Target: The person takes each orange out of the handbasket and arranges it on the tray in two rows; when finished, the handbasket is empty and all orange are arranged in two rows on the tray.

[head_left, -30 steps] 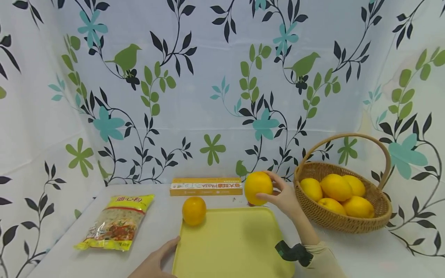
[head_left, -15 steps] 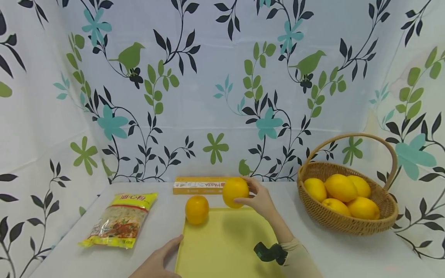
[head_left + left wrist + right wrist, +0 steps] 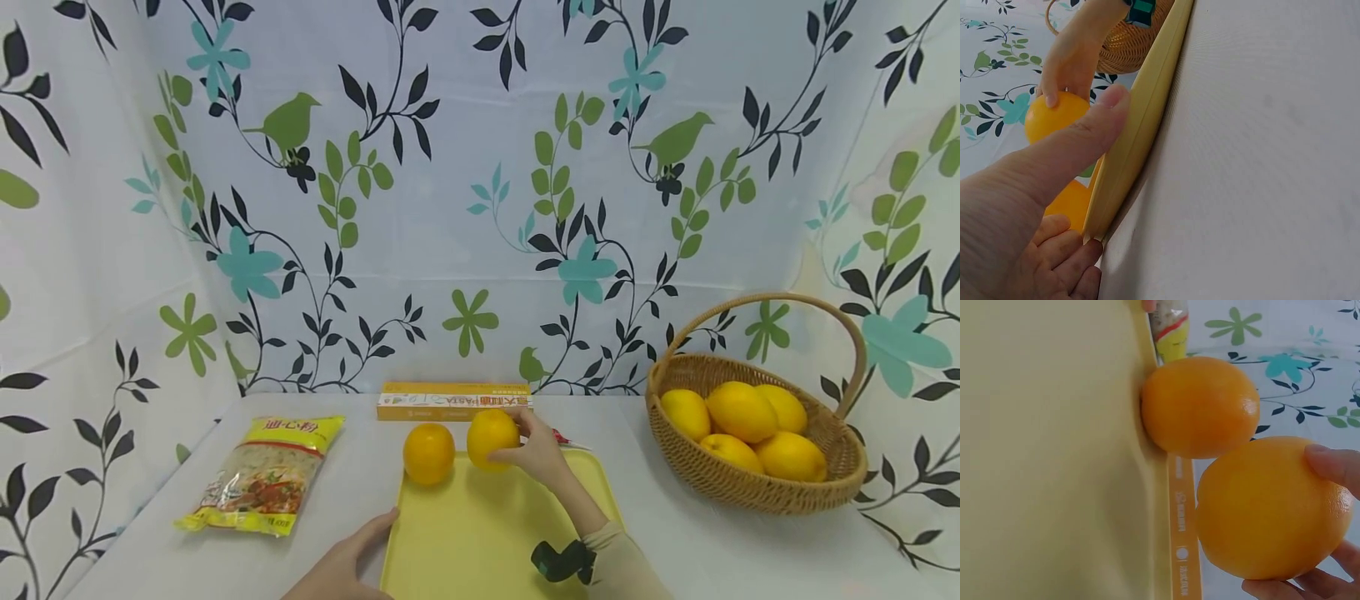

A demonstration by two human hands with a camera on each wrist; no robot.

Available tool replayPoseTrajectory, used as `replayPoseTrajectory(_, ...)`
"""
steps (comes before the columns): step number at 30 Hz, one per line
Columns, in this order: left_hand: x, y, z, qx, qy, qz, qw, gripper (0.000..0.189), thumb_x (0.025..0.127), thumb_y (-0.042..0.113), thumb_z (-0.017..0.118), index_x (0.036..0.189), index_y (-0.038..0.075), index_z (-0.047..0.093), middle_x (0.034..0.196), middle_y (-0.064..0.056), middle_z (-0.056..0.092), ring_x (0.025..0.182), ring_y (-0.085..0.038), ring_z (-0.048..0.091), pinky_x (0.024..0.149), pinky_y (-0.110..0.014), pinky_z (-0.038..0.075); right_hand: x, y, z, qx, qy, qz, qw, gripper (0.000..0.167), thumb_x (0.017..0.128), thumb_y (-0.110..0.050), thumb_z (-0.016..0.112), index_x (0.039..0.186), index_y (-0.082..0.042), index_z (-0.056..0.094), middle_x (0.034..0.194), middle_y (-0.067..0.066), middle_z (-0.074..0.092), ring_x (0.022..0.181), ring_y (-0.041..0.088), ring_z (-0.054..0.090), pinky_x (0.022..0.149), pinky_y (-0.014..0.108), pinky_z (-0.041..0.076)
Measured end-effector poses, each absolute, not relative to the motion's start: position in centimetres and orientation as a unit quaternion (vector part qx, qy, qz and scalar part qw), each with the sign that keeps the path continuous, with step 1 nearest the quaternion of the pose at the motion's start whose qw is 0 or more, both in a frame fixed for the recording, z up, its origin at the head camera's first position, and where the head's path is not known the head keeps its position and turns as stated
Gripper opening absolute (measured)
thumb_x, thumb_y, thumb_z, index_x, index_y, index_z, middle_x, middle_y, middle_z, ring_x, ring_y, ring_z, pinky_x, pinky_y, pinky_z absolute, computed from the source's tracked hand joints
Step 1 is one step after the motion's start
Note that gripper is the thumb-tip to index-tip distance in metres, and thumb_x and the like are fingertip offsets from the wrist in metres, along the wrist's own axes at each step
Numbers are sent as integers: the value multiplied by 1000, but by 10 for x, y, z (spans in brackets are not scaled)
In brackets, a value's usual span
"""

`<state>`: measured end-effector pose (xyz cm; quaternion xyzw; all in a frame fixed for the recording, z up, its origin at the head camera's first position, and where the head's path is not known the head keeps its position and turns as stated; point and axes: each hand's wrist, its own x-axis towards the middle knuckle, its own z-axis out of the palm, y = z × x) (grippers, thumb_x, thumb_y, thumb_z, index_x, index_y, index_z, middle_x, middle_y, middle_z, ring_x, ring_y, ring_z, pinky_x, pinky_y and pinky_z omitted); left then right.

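My right hand (image 3: 536,450) holds an orange (image 3: 491,435), thumb on one side and fingers on the other, over the far part of a yellow tray (image 3: 495,533). Just left of it a second orange (image 3: 429,454) sits at the tray's far left corner. In the right wrist view the held orange (image 3: 1272,509) appears close against the other orange (image 3: 1200,407); whether it rests on the tray, I cannot tell. My left hand (image 3: 345,558) lies at the tray's left edge. The left wrist view shows its thumb stretched along the tray's side and its fingertips at the rim.
A wicker basket (image 3: 750,492) with several lemons (image 3: 742,411) stands on the right. Behind the tray lies an orange pasta box (image 3: 420,412), with a small red item (image 3: 561,437) beside it. A yellow-ended pasta bag (image 3: 262,475) lies left.
My right hand has carried the orange leftward, then lowered it toward the tray's far edge, beside the other orange. My left hand stays at the tray's left edge.
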<state>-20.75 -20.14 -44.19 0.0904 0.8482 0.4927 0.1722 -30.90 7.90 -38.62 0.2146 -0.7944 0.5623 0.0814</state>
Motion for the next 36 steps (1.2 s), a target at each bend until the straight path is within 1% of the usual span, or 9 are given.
replayPoseTrajectory(2,-207,-201,-442,92,848,492,173,96,63,34,79,139,6,28,137,-24,30,122,-48,23,93,-67,17,-313,78,-394,207,-802,555,83,58,66,-13,79,117,-4,53,115,15,52,99,35,52,81,42,48)
replayPoseTrajectory(5,-207,-201,-441,96,848,492,174,94,65,32,79,139,5,27,137,-24,30,122,-48,23,94,-66,18,-315,76,-399,199,-806,551,87,60,65,-15,79,119,-5,53,116,16,49,99,38,51,79,44,49)
replayPoseTrajectory(11,-208,-201,-440,82,849,490,178,100,61,39,80,140,7,28,137,-24,30,121,-49,23,93,-67,18,-320,74,-405,179,-813,549,78,63,66,-17,79,122,-7,53,114,15,53,102,37,49,81,48,46)
replayPoseTrajectory(14,-209,-201,-440,79,852,487,176,101,59,40,80,139,7,28,137,-23,30,121,-48,23,93,-67,18,-321,74,-408,176,-815,548,70,62,67,-18,79,122,-8,53,114,12,54,101,34,50,83,48,45)
replayPoseTrajectory(20,-209,-200,-441,87,847,494,178,95,65,35,78,139,5,28,136,-24,31,122,-47,24,94,-65,19,-323,73,-415,189,-815,545,62,63,67,-18,79,123,-7,53,119,14,52,97,34,52,81,46,46)
replayPoseTrajectory(24,-209,-201,-442,96,841,500,181,92,68,34,77,139,3,27,136,-24,32,122,-46,25,95,-64,20,-323,73,-418,188,-815,546,54,64,67,-17,79,124,-7,52,121,15,51,98,34,51,82,46,45)
replayPoseTrajectory(29,-209,-199,-441,92,842,499,185,92,68,34,77,139,4,27,136,-24,32,122,-47,24,95,-64,20,-324,73,-419,179,-813,551,52,67,68,-16,78,127,-4,48,122,18,48,102,36,49,87,46,43)
replayPoseTrajectory(32,-209,-199,-440,88,843,497,185,93,67,34,77,139,5,27,136,-23,31,122,-47,24,94,-65,20,-324,71,-418,189,-812,549,53,66,69,-14,77,127,-3,47,124,20,47,102,36,48,87,46,43)
replayPoseTrajectory(36,-209,-200,-439,91,843,497,185,92,68,33,77,139,3,26,137,-24,31,122,-47,24,95,-64,20,-323,67,-418,204,-821,530,61,66,70,-13,76,127,1,46,125,21,46,101,36,49,86,46,44)
